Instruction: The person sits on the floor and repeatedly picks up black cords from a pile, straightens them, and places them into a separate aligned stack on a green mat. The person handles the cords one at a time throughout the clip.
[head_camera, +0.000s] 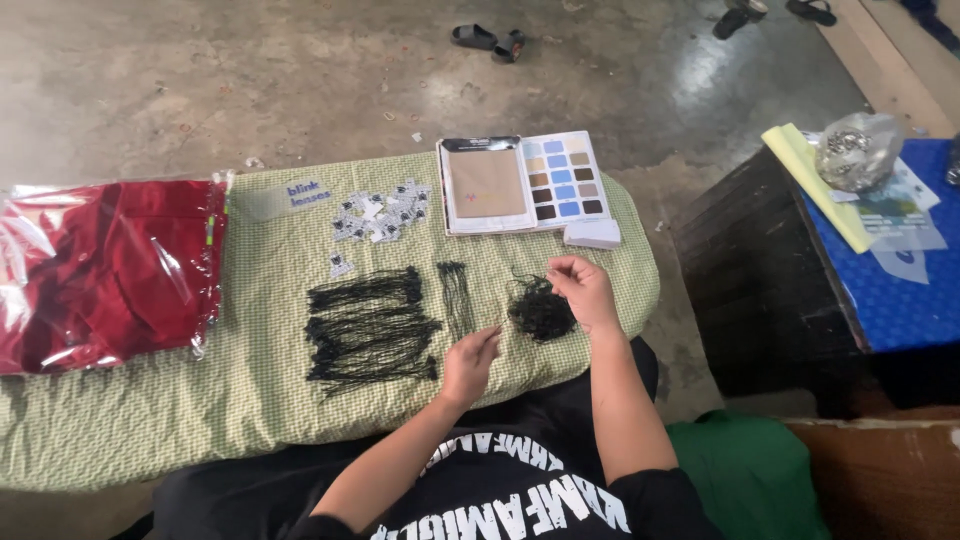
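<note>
While seated, R hand (583, 292) pinching thread off black tangle (541, 312), L hand (470, 362) nr straight bundles (368, 326)

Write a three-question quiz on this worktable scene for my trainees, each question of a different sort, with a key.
1. True or false: the right hand touches the tangled black strings.
2. Which lies at the table's left end? A) red cloth in plastic B) colour swatch card C) white tags
3. Fill in: the left hand is nearest the ___ black strings laid in rows.

Key:
1. True
2. A
3. straightened
</note>
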